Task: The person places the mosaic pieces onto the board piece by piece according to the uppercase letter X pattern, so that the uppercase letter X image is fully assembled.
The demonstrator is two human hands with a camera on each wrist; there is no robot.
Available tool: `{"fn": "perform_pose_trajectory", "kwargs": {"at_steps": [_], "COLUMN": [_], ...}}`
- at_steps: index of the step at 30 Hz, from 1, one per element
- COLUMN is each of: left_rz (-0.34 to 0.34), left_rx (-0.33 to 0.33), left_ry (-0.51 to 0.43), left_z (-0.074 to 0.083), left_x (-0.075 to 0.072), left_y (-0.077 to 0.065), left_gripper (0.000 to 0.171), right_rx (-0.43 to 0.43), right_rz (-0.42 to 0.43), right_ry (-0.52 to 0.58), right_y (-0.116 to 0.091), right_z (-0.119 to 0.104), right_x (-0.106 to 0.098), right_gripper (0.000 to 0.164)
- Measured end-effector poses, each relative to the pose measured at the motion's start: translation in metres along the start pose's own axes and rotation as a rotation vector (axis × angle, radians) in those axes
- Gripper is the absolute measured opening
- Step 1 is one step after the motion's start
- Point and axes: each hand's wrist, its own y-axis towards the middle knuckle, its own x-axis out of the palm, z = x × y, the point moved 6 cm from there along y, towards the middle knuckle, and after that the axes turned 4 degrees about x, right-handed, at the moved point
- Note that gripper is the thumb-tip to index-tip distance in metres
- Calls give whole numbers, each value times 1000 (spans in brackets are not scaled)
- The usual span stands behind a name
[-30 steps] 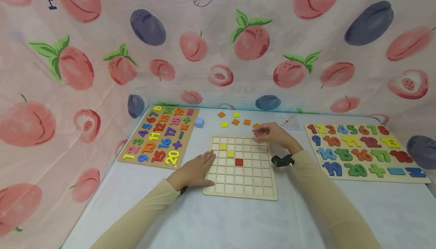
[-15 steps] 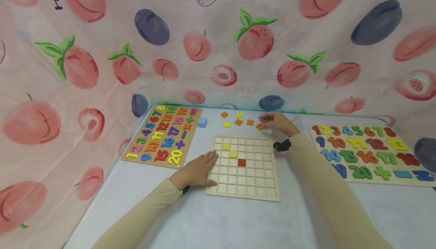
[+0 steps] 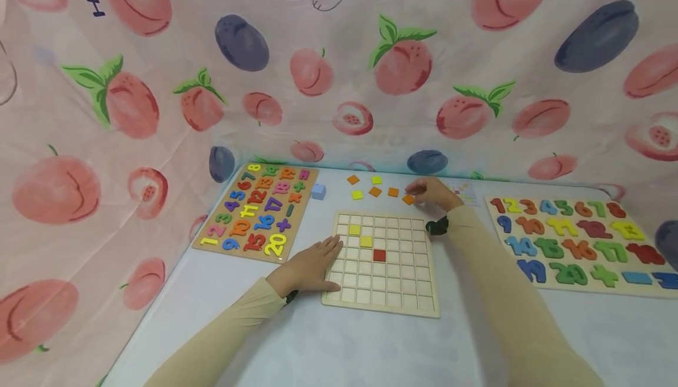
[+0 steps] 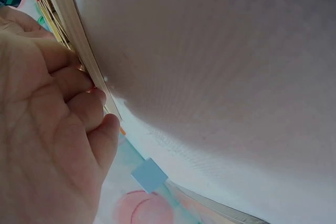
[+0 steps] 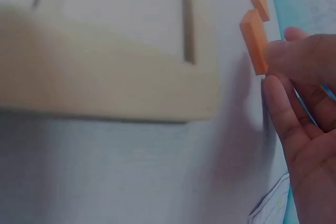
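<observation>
A pale wooden grid board [image 3: 392, 302] lies on the table, with two yellow tiles [image 3: 366, 241] and a red tile [image 3: 379, 255] on a diagonal in its cells. My left hand [image 3: 309, 268] rests along the board's left edge, fingers extended and thumb apart. In the left wrist view the fingers [image 4: 86, 103] lie against that wooden edge. Beyond the far right corner, my right hand [image 3: 434, 193] pinches the edge of an orange tile [image 3: 408, 199] between thumb and fingertip. The right wrist view has the thumb [image 5: 278, 53] overlapping the end of this tile [image 5: 254, 40].
Several loose orange [image 3: 393, 192] and yellow tiles [image 3: 376, 180] lie behind the board, beside a light blue block [image 3: 318, 192]. A printed card [image 3: 466, 193] lies partly behind the right hand. Number puzzle boards stand left [image 3: 198, 243] and right [image 3: 609, 288]. A fruit-print cloth [image 3: 265, 157] hangs behind.
My right hand has moved from over the board's far right corner to the nearest orange tile, and its fingers have closed in on the tile's edge. The left hand has stayed on the board.
</observation>
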Motion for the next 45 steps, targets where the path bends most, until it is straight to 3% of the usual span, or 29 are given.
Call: {"fn": "perform_pose_trajectory", "kwargs": {"at_steps": [18,35,45], "left_rz": [19,21,16], "left_rx": [15,9,-2], "left_ry": [17,-2,-4], "left_z": [2,1,-1], "left_x": [-1,-1,1], "left_y": [-2,-1,0], "left_gripper": [95,96,96], "right_rx": [6,26,-57], "right_rz": [44,62,105], "right_ry": [-36,-155,-192], "right_y": [2,-2,-3], "right_z": [6,3,1], "right_x": [1,2,4], "right_gripper": [38,33,28]}}
